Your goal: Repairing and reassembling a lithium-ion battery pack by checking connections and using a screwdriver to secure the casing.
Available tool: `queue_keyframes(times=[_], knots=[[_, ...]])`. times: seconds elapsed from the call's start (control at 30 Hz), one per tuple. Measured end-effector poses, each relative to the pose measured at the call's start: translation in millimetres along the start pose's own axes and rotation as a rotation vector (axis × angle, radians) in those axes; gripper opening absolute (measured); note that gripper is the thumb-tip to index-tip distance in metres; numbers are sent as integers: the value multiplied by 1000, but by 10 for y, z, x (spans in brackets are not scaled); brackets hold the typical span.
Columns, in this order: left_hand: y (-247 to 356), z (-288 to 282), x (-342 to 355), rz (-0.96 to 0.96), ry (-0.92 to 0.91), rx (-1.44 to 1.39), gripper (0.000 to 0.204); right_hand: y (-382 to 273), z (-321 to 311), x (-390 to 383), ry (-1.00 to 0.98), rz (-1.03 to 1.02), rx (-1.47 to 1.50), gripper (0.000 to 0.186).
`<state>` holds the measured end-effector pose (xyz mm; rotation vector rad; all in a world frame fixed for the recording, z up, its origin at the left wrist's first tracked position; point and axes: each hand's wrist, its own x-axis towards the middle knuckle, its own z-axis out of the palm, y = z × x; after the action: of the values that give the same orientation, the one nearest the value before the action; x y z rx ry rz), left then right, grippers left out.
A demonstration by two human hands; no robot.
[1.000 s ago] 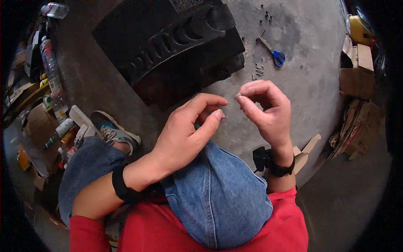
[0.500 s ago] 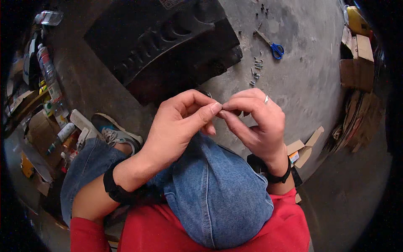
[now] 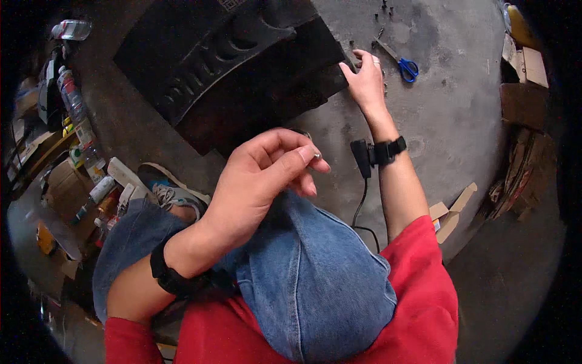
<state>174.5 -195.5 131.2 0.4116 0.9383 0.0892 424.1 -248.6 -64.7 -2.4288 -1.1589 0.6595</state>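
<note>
Between the thumb and forefinger of my left hand is a small silvery screw, its end poking out past the fingertips. My left hand hovers above my denim-covered knee, in front of a large black casing with curved ridges. My right arm is stretched forward. At the casing's far right corner, my right hand has its thumb and fingers around the edge; the exact contact is partly hidden. Beside that hand, small screws lie on the floor, mostly covered by it.
Blue-handled scissors lie on the grey concrete, with several dark screws beyond. Plastic bottles and scraps clutter the left. Cardboard boxes stand at the right, and a small opened carton is beside my right arm.
My right hand has left my left fingertips and reached forward to the casing's corner. The casing has shifted slightly left. My left hand stays in place, with the screw end now showing.
</note>
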Motion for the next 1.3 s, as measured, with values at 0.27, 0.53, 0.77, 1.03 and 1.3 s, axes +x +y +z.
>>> queue_keyframes(times=[0.27,0.53,0.77,1.03,1.3], knots=[[9,-20,-42,4,5,-61,23,-14,100,189,-62,63,-45,50],[-98,95,101,-22,-111,-190,20,-476,-1441,-755,-108,104,558,38],[-123,225,199,-62,-237,-320,20,-1049,-2466,-1463,-15,-80,626,44],[-131,179,169,-46,-206,-397,17,-1191,-2680,-1575,25,-196,454,45],[-80,21,-12,627,3,887,6,-1266,-2533,-1343,125,-207,288,31]])
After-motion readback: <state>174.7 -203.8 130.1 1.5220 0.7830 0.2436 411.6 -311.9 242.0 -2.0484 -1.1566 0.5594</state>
